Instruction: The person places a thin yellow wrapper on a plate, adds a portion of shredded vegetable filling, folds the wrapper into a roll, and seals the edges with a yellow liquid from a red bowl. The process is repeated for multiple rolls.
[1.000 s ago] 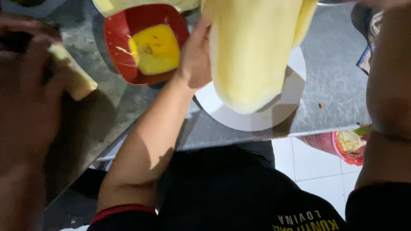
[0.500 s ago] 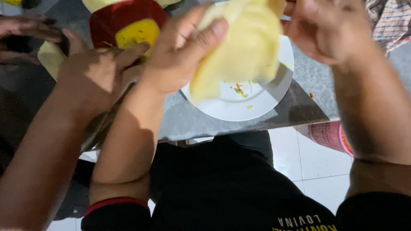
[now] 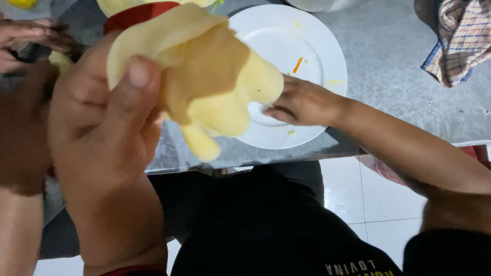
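Observation:
My left hand point(image 3: 102, 128) is raised close to the camera, gripping a thin, limp, pale yellow sheet of dough point(image 3: 204, 76). The sheet hangs bunched and folded from its thumb and fingers, above the table edge. My right hand point(image 3: 302, 102) reaches in from the right. Its fingers lie on the middle of a white plate point(image 3: 327, 46), just beside the hanging sheet, and hold nothing. The plate carries only a few small scraps. The sheet hides the plate's left part.
The plate sits on a grey stone table point(image 3: 399, 87). A red bowl point(image 3: 138, 13) shows behind the sheet. A checked cloth point(image 3: 460, 36) lies at the far right. Another person's hand point(image 3: 30, 38) and blurred arm point(image 3: 20, 153) are at the left. White floor tiles point(image 3: 358, 199) lie below.
Half a second ago both my hands held the sheet over the plate. My right hand has let go and dropped onto the plate. My left hand now holds the bunched sheet alone.

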